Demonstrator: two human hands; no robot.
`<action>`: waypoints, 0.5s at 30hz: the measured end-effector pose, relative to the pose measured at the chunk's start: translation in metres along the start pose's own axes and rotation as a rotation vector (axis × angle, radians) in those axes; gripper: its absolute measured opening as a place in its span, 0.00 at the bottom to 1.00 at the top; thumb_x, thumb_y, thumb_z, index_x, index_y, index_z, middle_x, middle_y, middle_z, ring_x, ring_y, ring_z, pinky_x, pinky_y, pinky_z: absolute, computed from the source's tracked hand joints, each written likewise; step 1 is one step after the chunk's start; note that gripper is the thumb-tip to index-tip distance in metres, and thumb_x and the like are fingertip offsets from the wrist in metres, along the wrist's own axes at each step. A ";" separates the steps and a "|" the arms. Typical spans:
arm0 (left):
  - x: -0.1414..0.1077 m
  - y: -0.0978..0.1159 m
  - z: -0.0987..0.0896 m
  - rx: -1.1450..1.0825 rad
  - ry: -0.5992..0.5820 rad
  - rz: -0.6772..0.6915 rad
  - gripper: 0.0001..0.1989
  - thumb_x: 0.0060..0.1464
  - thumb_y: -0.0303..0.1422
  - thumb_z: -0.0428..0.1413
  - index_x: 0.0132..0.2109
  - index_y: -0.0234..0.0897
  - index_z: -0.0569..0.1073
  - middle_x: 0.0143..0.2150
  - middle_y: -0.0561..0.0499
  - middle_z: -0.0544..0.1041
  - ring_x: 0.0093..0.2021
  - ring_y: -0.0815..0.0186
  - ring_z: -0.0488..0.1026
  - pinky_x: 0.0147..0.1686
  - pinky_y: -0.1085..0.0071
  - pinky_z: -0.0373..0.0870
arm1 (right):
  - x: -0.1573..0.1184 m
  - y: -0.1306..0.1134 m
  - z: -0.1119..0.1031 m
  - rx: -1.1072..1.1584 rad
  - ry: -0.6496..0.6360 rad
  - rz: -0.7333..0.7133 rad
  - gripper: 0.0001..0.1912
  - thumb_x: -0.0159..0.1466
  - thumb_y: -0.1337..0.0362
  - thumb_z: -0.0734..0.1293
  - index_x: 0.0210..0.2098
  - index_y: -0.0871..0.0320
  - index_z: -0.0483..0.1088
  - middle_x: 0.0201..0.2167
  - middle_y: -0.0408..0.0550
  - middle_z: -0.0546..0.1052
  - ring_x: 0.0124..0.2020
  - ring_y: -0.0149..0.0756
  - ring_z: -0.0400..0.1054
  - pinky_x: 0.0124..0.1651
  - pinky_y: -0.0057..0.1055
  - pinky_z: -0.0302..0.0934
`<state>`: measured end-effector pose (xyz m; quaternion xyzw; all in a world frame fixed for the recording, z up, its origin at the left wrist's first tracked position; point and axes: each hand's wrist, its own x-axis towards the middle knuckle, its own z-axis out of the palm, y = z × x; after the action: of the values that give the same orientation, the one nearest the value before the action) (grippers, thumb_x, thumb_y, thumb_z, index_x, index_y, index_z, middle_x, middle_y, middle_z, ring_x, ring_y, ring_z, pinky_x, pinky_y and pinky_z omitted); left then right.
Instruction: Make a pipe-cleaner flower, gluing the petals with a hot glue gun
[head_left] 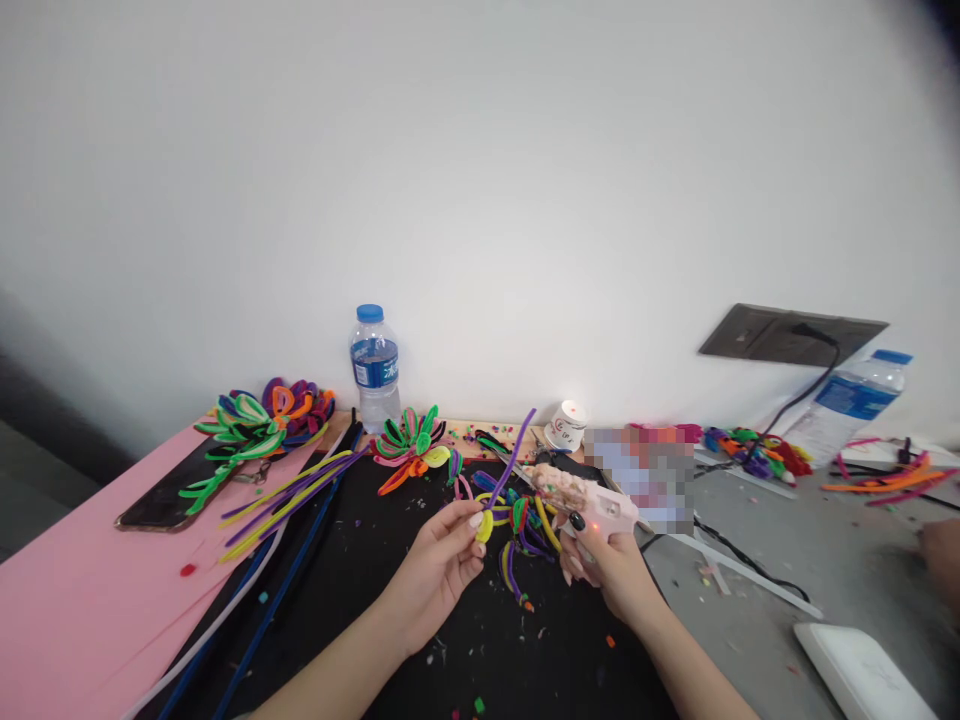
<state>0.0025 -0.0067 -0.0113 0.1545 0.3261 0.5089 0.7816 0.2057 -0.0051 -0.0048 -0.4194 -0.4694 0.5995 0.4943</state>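
Two hands at work: left hand [448, 552] pinches a yellow-purple pipe cleaner piece [486, 524] over the black mat [360, 590]; right hand [600, 555] grips a pink glue gun [581, 500] (we see its orange light lit).

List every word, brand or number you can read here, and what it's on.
"冰", as it appears: blue label of the upright bottle; its other print is too small.
Leaning bottle: label too blurred to read.
Paper cup: markings too small to read.
White box: faint mark, unreadable.
No other text is legible.
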 end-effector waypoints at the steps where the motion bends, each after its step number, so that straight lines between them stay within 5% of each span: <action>1: 0.000 0.000 0.000 -0.003 0.000 0.001 0.09 0.43 0.25 0.61 0.36 0.34 0.74 0.27 0.54 0.69 0.23 0.77 0.68 0.23 0.83 0.70 | 0.000 0.000 -0.001 -0.004 -0.017 0.010 0.19 0.54 0.49 0.65 0.34 0.58 0.65 0.13 0.34 0.57 0.11 0.23 0.47 0.17 0.27 0.53; 8: -0.002 0.001 0.004 0.001 0.016 -0.003 0.09 0.43 0.25 0.61 0.35 0.34 0.74 0.25 0.55 0.69 0.22 0.77 0.68 0.22 0.83 0.70 | -0.002 0.005 -0.002 -0.087 -0.114 0.071 0.16 0.55 0.51 0.65 0.32 0.58 0.63 0.12 0.33 0.56 0.12 0.23 0.48 0.19 0.27 0.56; 15: -0.003 0.002 0.006 0.012 0.045 -0.017 0.07 0.45 0.23 0.60 0.35 0.33 0.73 0.25 0.55 0.69 0.21 0.78 0.68 0.22 0.83 0.70 | 0.003 -0.005 0.002 -0.025 0.152 -0.073 0.17 0.56 0.52 0.64 0.36 0.58 0.64 0.13 0.33 0.57 0.11 0.23 0.47 0.16 0.25 0.51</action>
<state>0.0040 -0.0076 -0.0045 0.1448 0.3478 0.5034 0.7776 0.2039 -0.0020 0.0007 -0.4525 -0.4530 0.5417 0.5445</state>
